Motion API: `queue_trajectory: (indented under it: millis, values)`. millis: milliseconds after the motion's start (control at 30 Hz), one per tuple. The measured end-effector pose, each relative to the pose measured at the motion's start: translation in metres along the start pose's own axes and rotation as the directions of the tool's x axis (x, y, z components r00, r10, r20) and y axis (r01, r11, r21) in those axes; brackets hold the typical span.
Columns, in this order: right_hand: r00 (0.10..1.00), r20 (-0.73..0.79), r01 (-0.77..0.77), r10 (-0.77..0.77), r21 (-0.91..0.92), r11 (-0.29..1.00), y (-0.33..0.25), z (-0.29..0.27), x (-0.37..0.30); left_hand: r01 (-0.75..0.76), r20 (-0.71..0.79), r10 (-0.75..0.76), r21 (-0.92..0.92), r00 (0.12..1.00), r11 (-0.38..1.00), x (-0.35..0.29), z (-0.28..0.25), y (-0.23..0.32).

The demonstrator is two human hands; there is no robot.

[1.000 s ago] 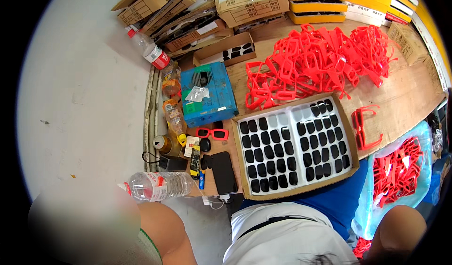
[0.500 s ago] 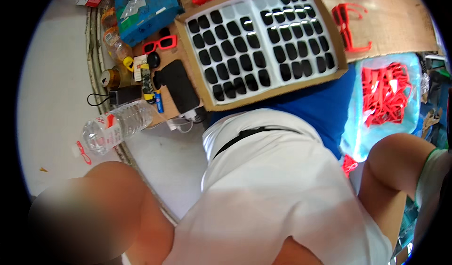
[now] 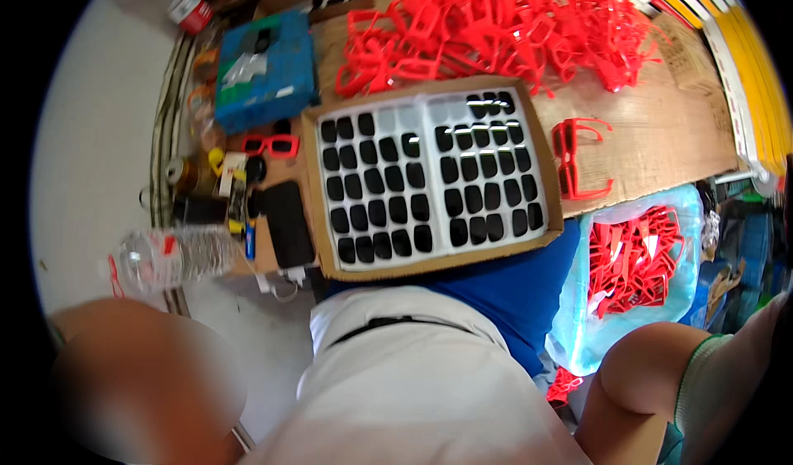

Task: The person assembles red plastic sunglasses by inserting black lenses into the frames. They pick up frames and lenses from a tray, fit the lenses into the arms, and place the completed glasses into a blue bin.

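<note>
My left arm [image 3: 124,320] is bent at the lower left, part of it blurred, and its hand lies outside the picture. At the right edge, my bent right arm [image 3: 640,366] leads into a pale knit cuff [image 3: 723,374] with green trim; the fingers are hidden. Neither arm touches anything on the table. Before my lap stands a shallow cardboard box [image 3: 556,192] with dark sunglass lenses [image 3: 377,211] in rows on a white tray. Right of it lies a pair of red sunglasses [image 3: 568,161]. Behind it is a heap of red glasses frames [image 3: 487,27].
A turquoise-lined container [image 3: 690,250] at the right holds red frames [image 3: 636,258]. Left of the box are a black phone [image 3: 287,221], red sunglasses [image 3: 273,144], a blue box [image 3: 266,73], a can [image 3: 179,172] and a large clear bottle [image 3: 169,258].
My view has tilted up, so the table things sit lower and further left in the picture. More of the red heap shows. Nothing on the table has visibly moved.
</note>
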State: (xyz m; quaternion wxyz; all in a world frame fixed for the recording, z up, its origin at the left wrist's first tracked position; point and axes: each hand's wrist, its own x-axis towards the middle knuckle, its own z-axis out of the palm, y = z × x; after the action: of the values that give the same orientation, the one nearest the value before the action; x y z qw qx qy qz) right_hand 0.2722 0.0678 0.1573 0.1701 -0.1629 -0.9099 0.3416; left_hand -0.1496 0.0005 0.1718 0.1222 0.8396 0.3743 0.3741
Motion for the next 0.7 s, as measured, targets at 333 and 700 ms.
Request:
queue_trajectory:
  millis: [333, 700]
  values:
    - [1.0, 0.02, -0.007, 0.008, -0.013, 1.0, 0.001, -0.018, 0.015, -0.05, 0.032, 0.052, -0.052, 0.998, 0.997, 0.019, 0.006, -0.017]
    - [0.994, 0.092, 0.062, -0.063, 0.013, 0.998, -0.01, -0.017, 0.01, -0.039, 0.123, 0.041, -0.016, 0.992, 0.999, 0.016, 0.017, 0.0]
